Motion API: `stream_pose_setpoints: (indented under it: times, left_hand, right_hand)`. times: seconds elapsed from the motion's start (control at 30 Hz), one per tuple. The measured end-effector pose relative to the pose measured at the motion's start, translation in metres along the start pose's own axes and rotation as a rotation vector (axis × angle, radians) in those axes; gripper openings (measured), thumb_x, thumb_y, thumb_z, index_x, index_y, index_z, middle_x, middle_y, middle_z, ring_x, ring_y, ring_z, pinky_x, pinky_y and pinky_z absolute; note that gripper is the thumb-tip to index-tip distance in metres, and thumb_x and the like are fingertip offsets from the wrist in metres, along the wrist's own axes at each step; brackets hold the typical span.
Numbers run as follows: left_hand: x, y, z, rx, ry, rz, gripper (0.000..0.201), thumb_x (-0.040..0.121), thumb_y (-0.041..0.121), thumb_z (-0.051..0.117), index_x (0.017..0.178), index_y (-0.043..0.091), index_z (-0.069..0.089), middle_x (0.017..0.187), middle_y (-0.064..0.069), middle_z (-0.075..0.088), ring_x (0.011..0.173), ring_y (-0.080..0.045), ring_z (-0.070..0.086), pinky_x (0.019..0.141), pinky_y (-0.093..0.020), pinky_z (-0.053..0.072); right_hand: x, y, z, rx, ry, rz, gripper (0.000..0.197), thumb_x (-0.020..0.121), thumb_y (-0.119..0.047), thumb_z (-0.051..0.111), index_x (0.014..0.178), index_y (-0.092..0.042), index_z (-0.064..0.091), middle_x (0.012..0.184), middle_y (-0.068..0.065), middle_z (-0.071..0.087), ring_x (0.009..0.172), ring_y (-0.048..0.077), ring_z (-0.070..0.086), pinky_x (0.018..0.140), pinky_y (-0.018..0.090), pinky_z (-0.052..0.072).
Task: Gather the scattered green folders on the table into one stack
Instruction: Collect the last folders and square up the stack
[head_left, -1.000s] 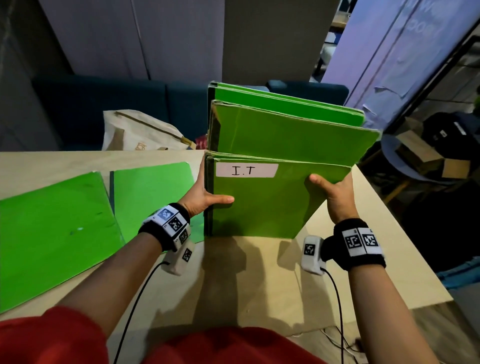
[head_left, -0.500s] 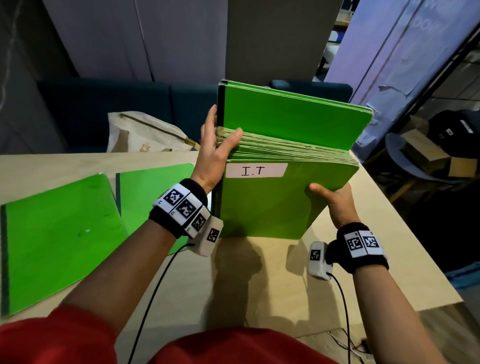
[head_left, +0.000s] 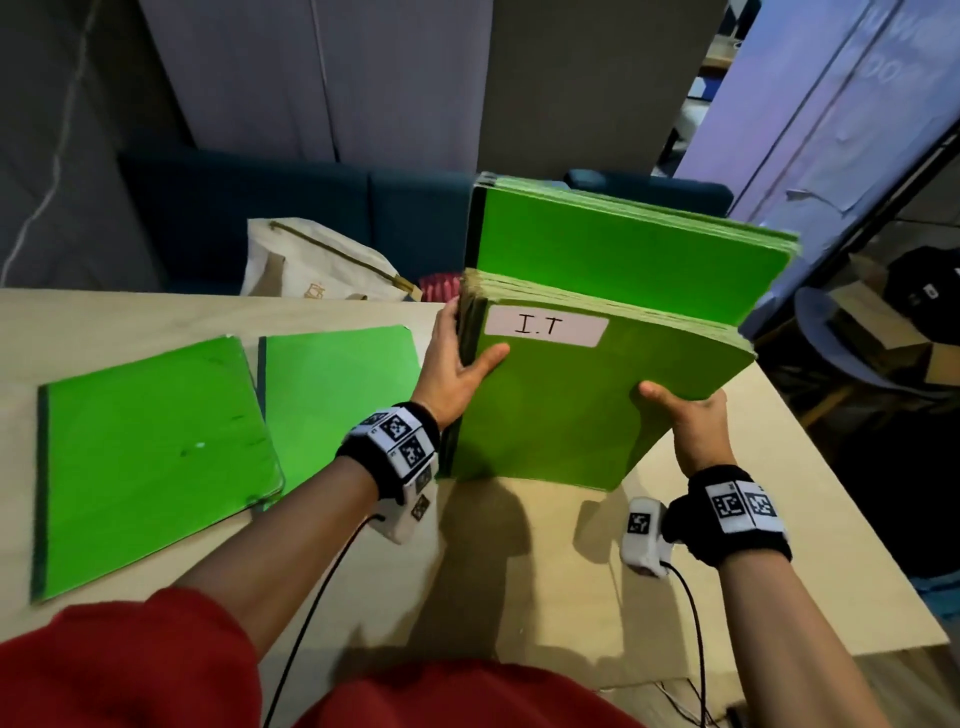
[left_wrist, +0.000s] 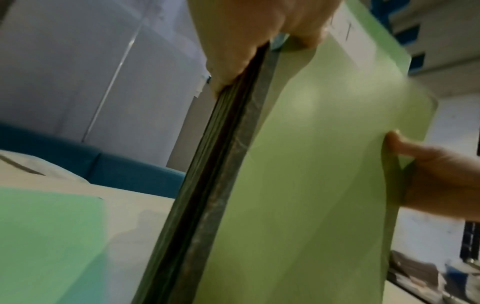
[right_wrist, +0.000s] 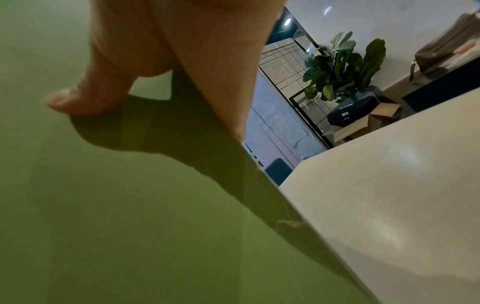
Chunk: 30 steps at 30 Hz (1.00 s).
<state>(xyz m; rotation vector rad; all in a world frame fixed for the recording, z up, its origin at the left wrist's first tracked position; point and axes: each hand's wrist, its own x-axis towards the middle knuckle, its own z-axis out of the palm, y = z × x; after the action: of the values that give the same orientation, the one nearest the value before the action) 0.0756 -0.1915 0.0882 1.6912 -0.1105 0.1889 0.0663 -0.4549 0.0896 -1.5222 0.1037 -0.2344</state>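
Folders upright on tabletop, rear ones standing higher. Left hand, earlier raised at top edge, now lower, clamped on spine. Right hand still grips right edge. Two folders flat at left.

handwritten "i.t" on a white label (front green folder, upper edge)

Green folders upright, two flat
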Motion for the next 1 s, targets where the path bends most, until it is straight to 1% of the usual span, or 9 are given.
stream_pose_setpoints:
  times: [0.07,0.23,0.4,0.53,0.7,0.8,0.87,0.93,1.0]
  left_hand:
    - [-0.002,0.001,0.001,-0.043,0.0,0.027,0.076,0.082,0.028,0.064,0.141,0.007,0.02,0.145,-0.015,0.038,0.133,-0.019,0.036,0.112,-0.037,0.03]
    - [-0.005,-0.025,0.007,-0.082,-0.066,-0.004,0.09,0.068,0.052,0.058,0.139,0.009,0.022,0.136,-0.01,0.043,0.127,-0.02,0.042,0.107,-0.021,0.032]
    - [-0.012,-0.065,-0.057,0.503,-0.284,-0.079,0.102,0.067,0.082,0.035,0.139,0.009,0.03,0.142,-0.015,0.035,0.131,-0.022,0.033,0.11,-0.033,0.022]
    - [-0.043,-0.121,-0.183,0.832,0.162,-0.427,0.067,0.079,0.037,0.067,0.133,0.004,0.043,0.136,-0.028,0.04,0.129,-0.039,0.036,0.108,-0.04,0.027]
    - [-0.116,-0.148,-0.294,1.004,0.443,-1.025,0.106,0.069,0.044,0.074,0.146,0.009,0.012,0.154,-0.025,0.006,0.142,-0.044,0.002,0.113,-0.06,0.006]
    - [-0.137,-0.151,-0.316,0.872,0.576,-1.242,0.117,0.069,0.051,0.071,0.146,0.008,-0.004,0.154,-0.028,-0.003,0.141,-0.046,0.0,0.114,-0.059,0.008]
    - [-0.138,-0.154,-0.314,0.829,0.573,-1.285,0.117,0.068,0.054,0.07,0.146,0.005,-0.002,0.153,-0.029,0.001,0.141,-0.047,0.006,0.113,-0.057,0.012]
    - [-0.131,-0.154,-0.302,0.854,0.558,-1.212,0.114,0.064,0.052,0.075,0.144,0.004,0.01,0.152,-0.029,0.009,0.14,-0.045,0.01,0.112,-0.057,0.016]
    - [-0.12,-0.152,-0.282,0.842,0.538,-1.147,0.113,0.059,0.05,0.079,0.141,0.004,0.017,0.149,-0.029,0.013,0.138,-0.042,0.014,0.11,-0.055,0.019]
  right_hand:
    - [0.004,0.0,-0.002,-0.016,0.012,-0.002,0.069,0.058,-0.012,0.076,0.121,0.003,0.052,0.077,-0.018,0.074,0.073,0.0,0.069,0.061,0.016,0.054]
    - [0.004,0.021,-0.009,-0.122,-0.024,0.021,0.056,0.064,-0.007,0.072,0.117,-0.009,0.054,0.08,-0.026,0.072,0.077,-0.008,0.067,0.066,0.011,0.053]
    - [0.012,0.024,-0.011,-0.14,-0.026,0.059,0.087,0.048,-0.029,0.077,0.124,0.002,0.051,0.075,-0.028,0.07,0.072,-0.01,0.066,0.063,0.009,0.053]
    - [0.017,0.031,-0.014,-0.084,0.036,0.058,0.118,0.022,-0.057,0.085,0.121,-0.002,0.052,0.094,-0.012,0.072,0.076,-0.008,0.066,0.068,0.014,0.056]
    - [0.017,0.026,-0.003,-0.046,0.015,0.066,0.063,0.029,-0.051,0.085,0.085,-0.026,0.07,0.082,-0.022,0.073,0.08,-0.004,0.068,0.074,0.017,0.056]
    - [0.018,0.027,-0.004,-0.039,0.024,0.042,0.074,0.034,-0.05,0.081,0.097,-0.017,0.064,0.08,-0.025,0.072,0.077,-0.007,0.067,0.072,0.013,0.055]
    - [0.018,0.026,-0.002,-0.05,0.06,0.059,0.077,0.047,-0.046,0.081,0.111,-0.01,0.057,0.077,-0.027,0.071,0.074,-0.009,0.066,0.07,0.011,0.054]
    - [0.022,0.028,-0.002,-0.042,0.071,0.086,0.037,0.077,-0.02,0.07,0.11,-0.011,0.055,0.07,-0.032,0.068,0.068,-0.014,0.063,0.064,0.006,0.05]
    - [0.026,0.029,-0.001,-0.099,0.075,0.073,0.026,0.086,0.002,0.056,0.106,-0.014,0.054,0.069,-0.035,0.066,0.066,-0.016,0.062,0.062,0.003,0.048]
